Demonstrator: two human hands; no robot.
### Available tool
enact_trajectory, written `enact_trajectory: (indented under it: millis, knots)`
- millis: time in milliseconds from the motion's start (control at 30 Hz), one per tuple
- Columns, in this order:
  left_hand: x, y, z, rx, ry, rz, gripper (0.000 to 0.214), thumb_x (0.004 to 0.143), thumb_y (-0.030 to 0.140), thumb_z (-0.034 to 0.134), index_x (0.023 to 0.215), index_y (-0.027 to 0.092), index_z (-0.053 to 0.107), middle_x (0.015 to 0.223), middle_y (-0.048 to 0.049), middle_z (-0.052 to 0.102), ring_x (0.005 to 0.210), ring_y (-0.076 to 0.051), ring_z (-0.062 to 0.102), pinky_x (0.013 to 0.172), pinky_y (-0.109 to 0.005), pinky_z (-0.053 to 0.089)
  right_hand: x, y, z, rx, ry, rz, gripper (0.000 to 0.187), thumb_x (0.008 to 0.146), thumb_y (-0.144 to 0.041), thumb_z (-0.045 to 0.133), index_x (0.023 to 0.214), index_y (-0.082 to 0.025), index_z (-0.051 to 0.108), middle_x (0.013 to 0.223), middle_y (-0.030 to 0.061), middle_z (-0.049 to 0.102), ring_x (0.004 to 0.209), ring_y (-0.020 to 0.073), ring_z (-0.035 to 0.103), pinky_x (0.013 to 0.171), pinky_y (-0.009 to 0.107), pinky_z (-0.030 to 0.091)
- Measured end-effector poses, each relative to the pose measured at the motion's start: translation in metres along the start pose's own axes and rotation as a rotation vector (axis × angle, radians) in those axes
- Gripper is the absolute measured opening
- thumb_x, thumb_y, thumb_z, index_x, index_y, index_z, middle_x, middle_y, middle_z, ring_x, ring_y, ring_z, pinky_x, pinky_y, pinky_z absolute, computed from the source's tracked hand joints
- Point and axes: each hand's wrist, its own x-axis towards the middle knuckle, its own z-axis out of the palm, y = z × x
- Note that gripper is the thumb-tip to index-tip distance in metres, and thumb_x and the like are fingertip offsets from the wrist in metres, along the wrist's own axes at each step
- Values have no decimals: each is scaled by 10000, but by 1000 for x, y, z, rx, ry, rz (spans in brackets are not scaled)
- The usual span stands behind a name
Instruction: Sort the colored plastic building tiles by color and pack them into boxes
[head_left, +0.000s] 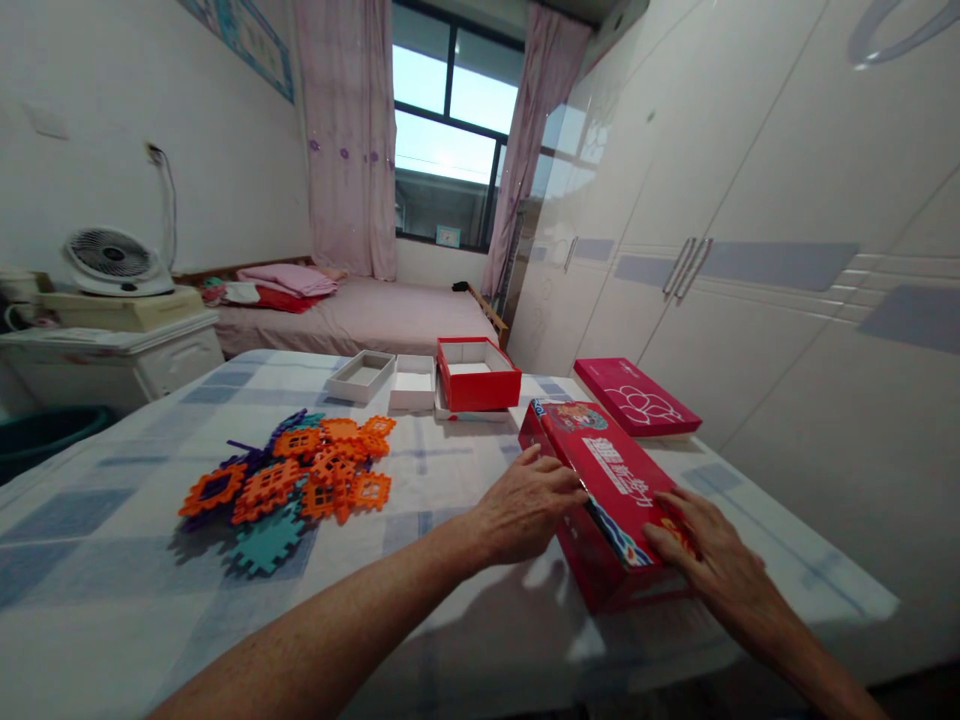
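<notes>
Head view: red box (pixel 611 470) on checked tablecloth (pixel 450 480); bed (pixel 375 310), wardrobe (pixel 750 200) behind.

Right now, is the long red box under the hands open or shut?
Shut: printed lid covers the long red box; left hand and right hand touch it.

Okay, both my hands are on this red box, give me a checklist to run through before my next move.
1. Left hand touching the red box on its left side: ok.
2. Right hand flat on its near corner: ok.
3. Box closed: ok.
4. Box resting wholly on the table: ok.
5. Tiles clear of the box, lying apart to its left: ok.
6. What the box holds: cannot tell.
</notes>
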Motion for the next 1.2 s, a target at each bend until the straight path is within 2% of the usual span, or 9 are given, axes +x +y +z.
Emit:
enact_trajectory:
  millis: [133, 300, 467, 600, 700, 867, 1000, 1100, 1200]
  knots:
    - [-6, -1, 3, 21, -10, -13, 365, 860, 180, 465, 1209, 237, 552, 1206, -34, 591, 1109, -205, 483, 1099, -459, 169, 1, -2, 2, -134, -41, -1, 687, 712, -648, 468, 1228, -206, 574, 1394, 105, 462, 1306, 354, 373, 995, 571, 385]
    - [-8, -2, 2, 40, -9, -5, 385, 852, 177, 457, 1227, 229, 524, 1196, -23, 586, 1068, -211, 492, 1106, -488, 140, -2, -9, -3, -288, -168, 34, 733, 712, -622, 483, 1330, -227, 498, 1465, 74, 366, 1364, 371, 262, 998, 608, 361]
    - [-7, 1, 3, 50, -6, -6, 373, 858, 183, 444, 1222, 218, 519, 1191, -35, 586, 1053, -217, 497, 1095, -502, 146, -9, -24, -9, -397, -92, -54, 704, 714, -643, 483, 1276, -224, 553, 1424, 87, 428, 1357, 385, 269, 1014, 641, 297]
    - [-6, 3, 4, 56, 0, -7, 364, 855, 186, 449, 1210, 212, 527, 1186, -36, 587, 1045, -221, 498, 1090, -506, 153, -6, -50, -8, -408, -49, -162, 568, 794, -579, 437, 1208, -224, 599, 1331, 77, 536, 1312, 358, 355, 1014, 589, 314]
    - [-5, 4, 4, 65, 3, -12, 357, 850, 175, 452, 1195, 209, 536, 1163, -38, 596, 1018, -220, 508, 1089, -503, 161, 4, -71, -6, -422, -39, -186, 525, 841, -489, 418, 1236, -178, 567, 1318, 108, 541, 1285, 347, 388, 1010, 551, 328]
    - [-1, 7, 1, 82, 5, -11, 292, 843, 163, 465, 1117, 199, 558, 1135, -34, 602, 1008, -221, 515, 1075, -501, 203, 19, -98, -11, -336, -234, -194, 444, 869, -345, 390, 1246, -140, 506, 1235, 155, 576, 1082, 275, 575, 860, 386, 451]
    - [4, 10, 4, 104, 31, -11, 221, 850, 160, 465, 1044, 185, 568, 1096, -43, 602, 1014, -221, 513, 1051, -468, 259, 22, -113, -21, -399, -313, -213, 384, 834, -194, 365, 1184, -156, 519, 1095, 141, 634, 871, 245, 649, 679, 324, 458]
    - [6, 9, 9, 110, 7, -13, 152, 840, 165, 486, 964, 175, 573, 1027, -57, 604, 940, -213, 530, 934, -386, 379, 28, -117, -42, -506, -191, -228, 437, 829, -172, 376, 1253, -199, 479, 1100, 125, 637, 773, 222, 657, 574, 294, 433]
    - [6, 6, 15, 95, -31, -1, 91, 813, 156, 516, 894, 160, 559, 956, -59, 607, 857, -191, 538, 833, -319, 427, 43, -104, -78, -671, 65, -168, 454, 886, -209, 321, 1324, -255, 429, 1147, 123, 623, 669, 219, 641, 482, 301, 395]
